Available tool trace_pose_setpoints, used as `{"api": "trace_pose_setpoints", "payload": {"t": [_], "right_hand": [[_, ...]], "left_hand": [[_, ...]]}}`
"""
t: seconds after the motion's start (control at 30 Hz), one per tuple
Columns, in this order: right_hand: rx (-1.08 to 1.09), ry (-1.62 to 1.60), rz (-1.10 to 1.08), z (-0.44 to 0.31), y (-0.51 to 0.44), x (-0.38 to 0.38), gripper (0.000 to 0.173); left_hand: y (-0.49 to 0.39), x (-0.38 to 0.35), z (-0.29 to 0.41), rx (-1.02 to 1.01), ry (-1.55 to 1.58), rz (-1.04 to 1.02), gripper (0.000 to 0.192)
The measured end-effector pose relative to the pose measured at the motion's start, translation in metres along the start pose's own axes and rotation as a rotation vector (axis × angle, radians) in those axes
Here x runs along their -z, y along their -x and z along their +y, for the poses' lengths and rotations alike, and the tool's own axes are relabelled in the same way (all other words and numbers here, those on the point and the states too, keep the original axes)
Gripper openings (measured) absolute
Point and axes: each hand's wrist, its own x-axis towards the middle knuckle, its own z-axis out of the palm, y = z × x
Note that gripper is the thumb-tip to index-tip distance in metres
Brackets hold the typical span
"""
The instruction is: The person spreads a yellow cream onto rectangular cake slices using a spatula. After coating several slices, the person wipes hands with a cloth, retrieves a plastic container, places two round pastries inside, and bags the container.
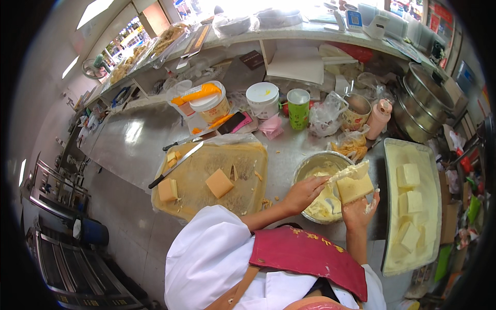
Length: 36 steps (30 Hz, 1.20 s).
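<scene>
My left hand (308, 193) grips a spreading tool (350, 172) thickly coated with pale cream, its handle mostly hidden by the fingers. The tool lies against the upper edge of a square piece of yellow cake (354, 188). Under that cake, my right hand (359, 212) supports it, with cream smeared on the fingers. Both hands are over or beside a steel bowl (300, 170) holding pale cream (319, 205). To the left, a plastic-covered board (193, 205) carries cake blocks (219, 183), small offcuts and a long knife (176, 164) with a black handle.
At right, a long tray (428, 248) holds several pale blocks (409, 175) on a yellowish layer. Behind the bowl stand a green cup (298, 109), white tubs (262, 100), a pink bottle (379, 118), plastic bags (327, 114) and stacked steel pots (420, 104). Another knife lies behind the board.
</scene>
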Motion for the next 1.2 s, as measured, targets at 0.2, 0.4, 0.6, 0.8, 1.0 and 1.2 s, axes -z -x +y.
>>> {"api": "trace_pose_setpoints", "payload": {"t": [0.2,0.4,0.6,0.8,1.0,1.2], "right_hand": [[0.002,0.027,-0.031,0.010,-0.001,-0.008,0.074],[0.011,-0.065,-0.052,0.009,0.007,-0.011,0.075],[0.081,-0.065,-0.016,0.002,0.007,-0.020,0.077],[0.051,-0.073,-0.036,0.001,0.004,-0.021,0.079],[0.007,-0.037,-0.005,0.007,0.007,-0.024,0.079],[-0.069,-0.103,-0.129,-0.003,0.014,-0.016,0.084]], "left_hand": [[0.001,0.031,0.028,-0.033,-0.437,-0.208,0.049],[-0.006,0.046,0.045,-0.163,-0.597,-0.249,0.048],[-0.012,0.074,0.046,-0.152,-0.656,-0.237,0.046],[-0.015,0.065,0.051,0.006,-0.423,-0.144,0.039],[-0.036,0.045,0.025,-0.027,-0.429,-0.130,0.032],[-0.023,0.049,0.011,0.415,0.431,-0.297,0.031]]}}
